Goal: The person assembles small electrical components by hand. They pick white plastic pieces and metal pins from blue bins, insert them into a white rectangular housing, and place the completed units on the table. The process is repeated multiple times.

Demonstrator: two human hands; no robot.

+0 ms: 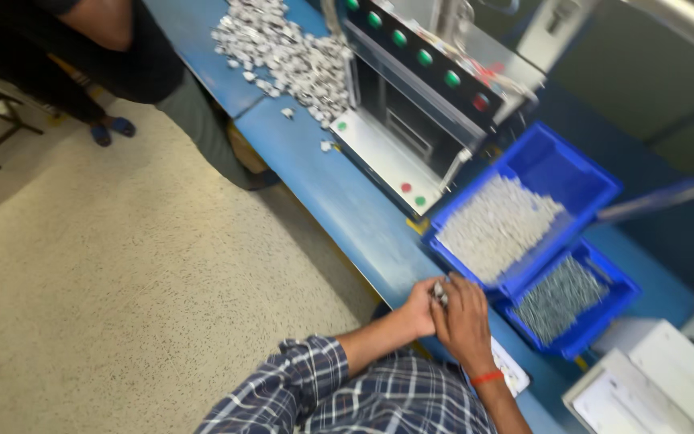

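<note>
My left hand [418, 309] and my right hand [463, 321] meet at the near edge of the blue workbench [339, 193]. Their fingers are closed together around a few small pale parts [441, 291]. An orange band [487, 376] circles my right wrist, and a plaid sleeve covers my left arm. Just beyond my hands stands a blue bin [580, 173] filled with small white parts. A second blue bin [624, 285] beside it holds thin grey metal pieces.
A bench machine [419, 96] with green and red buttons stands behind the bins. A heap of white parts [283, 48] lies on the bench's far end. Another person [122, 48] stands there. White boxes [652, 386] sit at the lower right, and a white card [514, 371] lies by my right wrist.
</note>
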